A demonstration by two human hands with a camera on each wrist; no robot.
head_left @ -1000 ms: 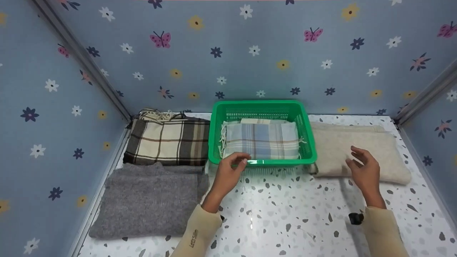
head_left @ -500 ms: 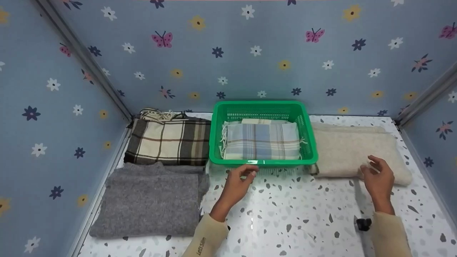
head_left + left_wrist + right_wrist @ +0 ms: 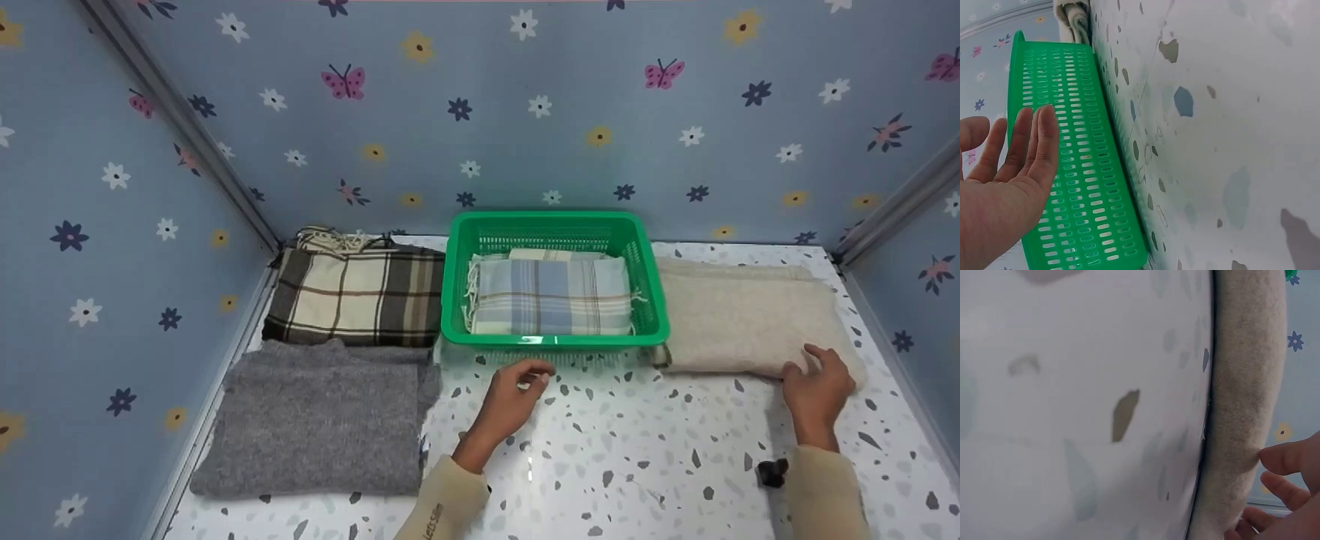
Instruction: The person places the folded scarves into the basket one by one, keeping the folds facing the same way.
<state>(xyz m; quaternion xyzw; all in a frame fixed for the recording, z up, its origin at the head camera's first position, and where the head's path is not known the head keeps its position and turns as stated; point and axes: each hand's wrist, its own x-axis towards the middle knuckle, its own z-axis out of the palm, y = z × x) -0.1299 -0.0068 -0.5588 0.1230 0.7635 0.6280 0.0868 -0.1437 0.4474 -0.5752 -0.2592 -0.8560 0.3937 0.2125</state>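
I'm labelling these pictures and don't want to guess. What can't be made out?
Head: where the cream strip leads, hidden by the blue plaid cloth.
Head: the black thing by the right sleeve, too small and dark to identify.
Left wrist: what the basket holds, hidden by its slotted side.
Right wrist: the rest of the right hand, cut off by the right edge.

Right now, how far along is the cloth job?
Partway, it seems: the blue cloth lies folded in the basket. The right grip is at the front edge of the beige cloth; the left grip holds nothing. The dark plaid and grey cloth lie outside, so may be left.
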